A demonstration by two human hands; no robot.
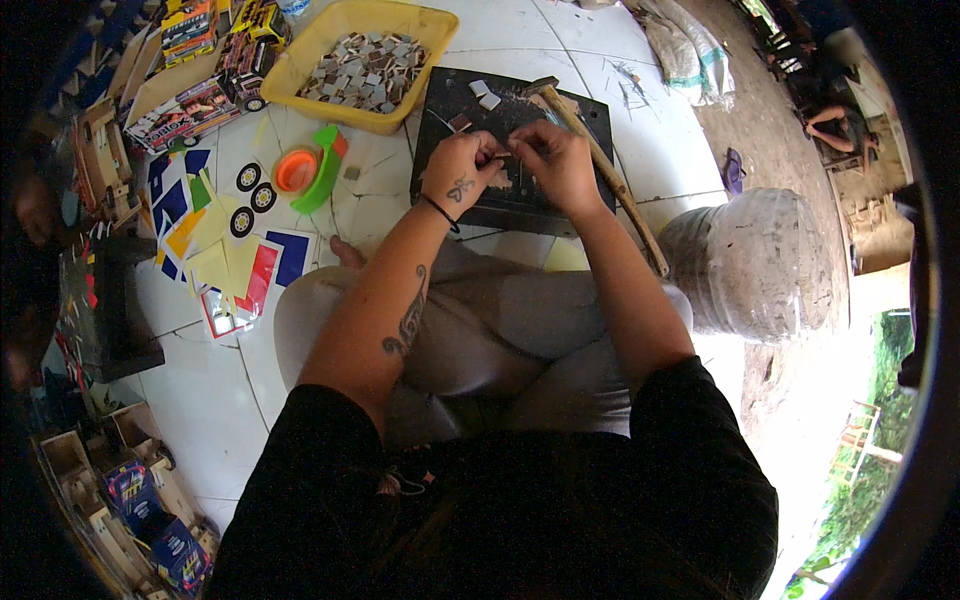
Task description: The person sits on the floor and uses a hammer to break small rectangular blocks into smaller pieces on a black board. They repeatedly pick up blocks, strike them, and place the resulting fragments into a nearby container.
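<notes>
Over a low black work block [437, 100] my two hands come close together. My left hand [462, 172] is closed in a pinch, with a small thin piece at its fingertips that I cannot make out. Fingers bent and pressed together, my right hand [560, 165] faces it; what they hold, if anything, is too small to name. A hammer [625, 195] lies along the block's right side, its handle slanting toward my right knee. Small grey square pieces [485, 96] rest on the block's far part, and a brown one [459, 123] lies beside my left hand.
Beyond the block at left stands a yellow basin [445, 35] full of small square pieces. Left of me are an orange tape roll in a green dispenser [325, 180], black toy wheels [262, 197], coloured sticker sheets [240, 255] and toy trucks [190, 115]. A wrapped bundle [745, 260] sits at right.
</notes>
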